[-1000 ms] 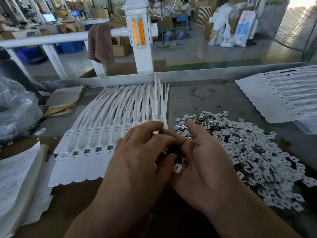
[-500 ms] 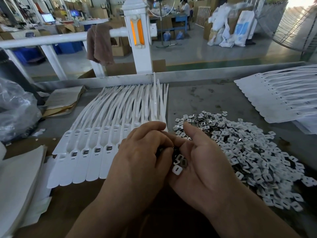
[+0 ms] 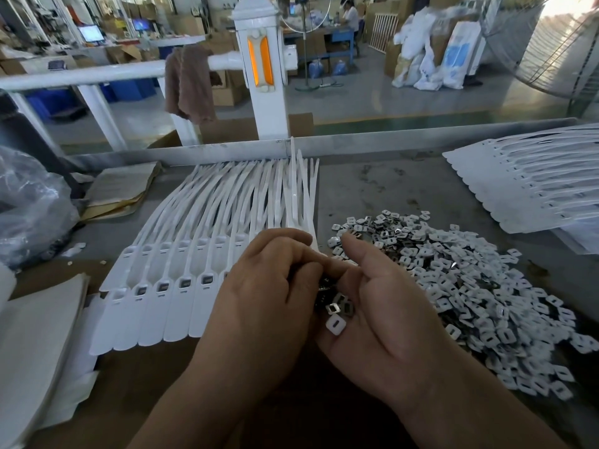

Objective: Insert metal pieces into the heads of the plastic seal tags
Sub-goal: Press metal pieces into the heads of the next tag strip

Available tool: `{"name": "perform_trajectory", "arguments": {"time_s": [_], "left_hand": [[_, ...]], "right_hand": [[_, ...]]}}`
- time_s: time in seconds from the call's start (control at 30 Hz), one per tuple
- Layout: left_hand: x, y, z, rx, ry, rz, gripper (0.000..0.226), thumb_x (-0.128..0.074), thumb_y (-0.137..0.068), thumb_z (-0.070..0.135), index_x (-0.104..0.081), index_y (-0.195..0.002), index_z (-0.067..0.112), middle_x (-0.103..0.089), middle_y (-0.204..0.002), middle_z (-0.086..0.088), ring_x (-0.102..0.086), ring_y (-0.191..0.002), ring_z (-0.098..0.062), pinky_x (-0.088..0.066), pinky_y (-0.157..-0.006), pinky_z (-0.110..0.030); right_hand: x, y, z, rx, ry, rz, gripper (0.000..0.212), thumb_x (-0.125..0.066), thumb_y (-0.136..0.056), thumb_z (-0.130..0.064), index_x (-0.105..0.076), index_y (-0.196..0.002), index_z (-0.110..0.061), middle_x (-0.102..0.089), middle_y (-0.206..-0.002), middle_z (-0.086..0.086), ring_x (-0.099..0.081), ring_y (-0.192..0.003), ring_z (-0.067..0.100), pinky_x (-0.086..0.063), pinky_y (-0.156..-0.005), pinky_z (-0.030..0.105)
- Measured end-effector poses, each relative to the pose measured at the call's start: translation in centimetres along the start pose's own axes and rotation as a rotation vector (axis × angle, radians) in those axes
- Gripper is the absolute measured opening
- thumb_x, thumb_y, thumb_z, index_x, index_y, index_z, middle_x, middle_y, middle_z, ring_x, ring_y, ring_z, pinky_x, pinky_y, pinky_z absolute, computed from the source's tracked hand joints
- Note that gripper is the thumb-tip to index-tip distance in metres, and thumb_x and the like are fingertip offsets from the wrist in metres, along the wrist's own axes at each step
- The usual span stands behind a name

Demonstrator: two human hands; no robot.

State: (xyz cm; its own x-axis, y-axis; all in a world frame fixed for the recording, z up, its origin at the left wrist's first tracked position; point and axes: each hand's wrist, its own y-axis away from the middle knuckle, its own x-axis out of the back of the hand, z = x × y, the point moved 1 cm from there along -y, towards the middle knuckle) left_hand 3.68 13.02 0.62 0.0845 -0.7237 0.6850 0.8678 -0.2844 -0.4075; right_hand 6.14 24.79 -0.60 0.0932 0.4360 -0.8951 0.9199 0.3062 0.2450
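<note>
The left hand [image 3: 259,303] is curled, knuckles up, its fingertips tucked against the right thumb. They are hidden behind the hand's own back, so I cannot tell whether they pinch anything. The right hand [image 3: 385,319] lies palm up and loosely cupped with the forefinger stretched out. It grips nothing, but a few small pieces [image 3: 337,314] rest in the hollow of its palm: some are metal and one is a white square with a slot.

Just left of the hands, and partly under the left one, a row of white seal tags [image 3: 181,286] lies flat on the table [image 3: 372,189]. Their broad heads are near and their thin tails fan away to the far edge. Several heads show a dark metal insert, while the head at the left end looks plain white.

To the right of the hands is a loose heap of pieces [image 3: 470,286], white and metal mixed. At the far right lies a second sheet of tags [image 3: 534,183]. At the left are a crumpled plastic bag [image 3: 29,205], a stack of papers [image 3: 123,189] and, nearer, white sheets [image 3: 32,335].
</note>
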Motion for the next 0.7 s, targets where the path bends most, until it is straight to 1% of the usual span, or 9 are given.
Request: {"name": "perform_trajectory", "arguments": {"time_s": [0.1, 0.17, 0.2, 0.27, 0.33, 0.4, 0.53, 0.6, 0.7], "left_hand": [[0.22, 0.09, 0.14, 0.113, 0.179, 0.048, 0.014, -0.050, -0.088, 0.034, -0.063, -0.083, 0.034, -0.059, -0.104, 0.029, -0.056, -0.094, 0.013, -0.041, -0.069, -0.001], [0.42, 0.17, 0.31, 0.189, 0.321, 0.044, 0.014, -0.051, -0.090, 0.030, -0.064, -0.084, 0.031, -0.062, -0.101, 0.029, -0.063, -0.080, 0.005, -0.045, -0.059, -0.006], [0.53, 0.19, 0.45, 0.213, 0.361, 0.039, 0.015, -0.051, -0.089, 0.030, -0.064, -0.084, 0.030, -0.064, -0.097, 0.027, -0.064, -0.076, 0.004, -0.046, -0.056, -0.006], [0.78, 0.20, 0.71, 0.238, 0.399, 0.041, 0.016, -0.050, -0.086, 0.033, -0.065, -0.083, 0.030, -0.067, -0.088, 0.024, -0.064, -0.074, 0.004, -0.045, -0.055, -0.006], [0.94, 0.20, 0.84, 0.234, 0.411, 0.048, 0.016, -0.050, -0.085, 0.034, -0.065, -0.082, 0.030, -0.068, -0.084, 0.024, -0.063, -0.075, 0.007, -0.043, -0.057, -0.005], [1.04, 0.26, 0.92, 0.209, 0.380, 0.053, 0.015, -0.050, -0.084, 0.036, -0.064, -0.082, 0.032, -0.068, -0.084, 0.025, -0.062, -0.078, 0.008, -0.043, -0.059, -0.004], [0.84, 0.42, 0.65, 0.141, 0.270, 0.123, 0.014, -0.048, -0.085, 0.037, -0.061, -0.082, 0.033, -0.066, -0.088, 0.021, -0.061, -0.084, 0.007, -0.041, -0.064, -0.003], [0.69, 0.42, 0.46, 0.065, 0.152, 0.172, 0.014, -0.047, -0.090, 0.037, -0.059, -0.084, 0.033, -0.061, -0.092, 0.018, -0.057, -0.090, 0.007, -0.040, -0.069, -0.003], [0.70, 0.51, 0.28, -0.052, 0.011, 0.215, 0.012, -0.049, -0.092, 0.037, -0.057, -0.087, 0.031, -0.056, -0.098, 0.020, -0.052, -0.095, 0.013, -0.037, -0.074, 0.000]], "right_hand": [[0.23, -0.12, 0.11, 0.020, 0.027, 0.051, 0.047, -0.057, -0.093, -0.034, -0.070, -0.113, 0.006, -0.068, -0.102, 0.024, -0.068, -0.085, 0.031, -0.059, -0.074, 0.038], [0.17, -0.13, 0.22, 0.040, 0.111, 0.067, 0.037, -0.064, -0.084, -0.029, -0.074, -0.106, 0.000, -0.067, -0.092, 0.017, -0.064, -0.074, 0.024, -0.055, -0.062, 0.031], [0.05, -0.07, 0.29, 0.044, 0.165, 0.064, 0.031, -0.067, -0.078, -0.028, -0.076, -0.097, -0.005, -0.065, -0.083, 0.012, -0.060, -0.065, 0.019, -0.049, -0.054, 0.027], [-0.11, 0.05, 0.30, 0.057, 0.247, 0.046, 0.016, -0.067, -0.079, -0.028, -0.073, -0.080, -0.013, -0.059, -0.072, 0.006, -0.049, -0.052, 0.012, -0.037, -0.040, 0.021], [-0.09, 0.16, 0.18, 0.074, 0.288, 0.033, 0.016, -0.065, -0.085, -0.027, -0.068, -0.076, -0.014, -0.056, -0.068, 0.004, -0.041, -0.044, 0.009, -0.029, -0.033, 0.018], [-0.12, 0.31, 0.07, 0.077, 0.295, 0.027, 0.016, -0.063, -0.086, -0.026, -0.065, -0.075, -0.015, -0.054, -0.066, 0.003, -0.036, -0.040, 0.007, -0.026, -0.031, 0.015], [-0.27, 0.57, 0.13, 0.076, 0.367, 0.025, 0.022, -0.063, -0.090, -0.033, -0.069, -0.076, -0.016, -0.053, -0.066, 0.003, -0.036, -0.038, 0.007, -0.025, -0.032, 0.015], [-0.29, 0.64, 0.17, 0.092, 0.407, 0.021, 0.021, -0.065, -0.088, -0.034, -0.067, -0.079, -0.015, -0.054, -0.066, 0.002, -0.036, -0.038, 0.007, -0.025, -0.032, 0.015], [-0.58, 0.76, 0.05, 0.116, 0.433, 0.002, 0.018, -0.066, -0.079, -0.032, -0.067, -0.071, -0.016, -0.054, -0.064, 0.001, -0.035, -0.039, 0.007, -0.025, -0.032, 0.015]]}}
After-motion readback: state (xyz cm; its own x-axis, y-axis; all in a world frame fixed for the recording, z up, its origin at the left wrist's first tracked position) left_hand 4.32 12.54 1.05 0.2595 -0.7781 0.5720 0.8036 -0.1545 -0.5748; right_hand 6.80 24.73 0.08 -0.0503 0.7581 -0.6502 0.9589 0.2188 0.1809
